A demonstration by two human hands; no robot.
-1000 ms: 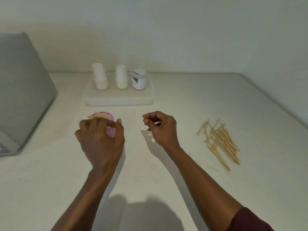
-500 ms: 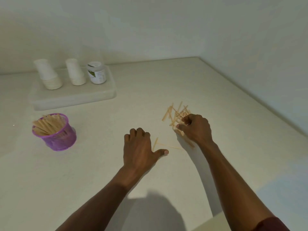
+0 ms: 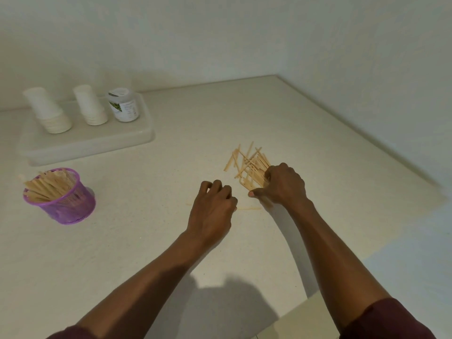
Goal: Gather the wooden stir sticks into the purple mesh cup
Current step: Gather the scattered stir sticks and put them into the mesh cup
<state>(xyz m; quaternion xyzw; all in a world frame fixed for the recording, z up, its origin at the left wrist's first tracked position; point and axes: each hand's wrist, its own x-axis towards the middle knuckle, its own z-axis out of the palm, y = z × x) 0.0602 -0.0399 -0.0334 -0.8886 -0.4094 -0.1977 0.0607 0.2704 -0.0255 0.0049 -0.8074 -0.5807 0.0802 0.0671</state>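
A purple mesh cup (image 3: 73, 204) stands at the left of the counter with several wooden stir sticks (image 3: 46, 185) leaning inside it. A loose pile of stir sticks (image 3: 248, 165) lies right of centre. My right hand (image 3: 283, 185) rests on the near end of that pile, fingers curled over several sticks. My left hand (image 3: 212, 211) sits knuckles-up on the counter just left of the pile, fingers curled, over one thin stick (image 3: 249, 208) that lies flat. Whether the left fingers grip anything is hidden.
A white tray (image 3: 144, 135) at the back left carries two stacks of white paper cups (image 3: 46, 111) and a white jar with a green label (image 3: 123, 105). Walls meet at the back right corner. The counter's front edge (image 3: 291, 311) shows at bottom right.
My left hand left the cup and came right to the counter beside the pile. My right hand reached the pile and closed over its sticks. The view swung right.
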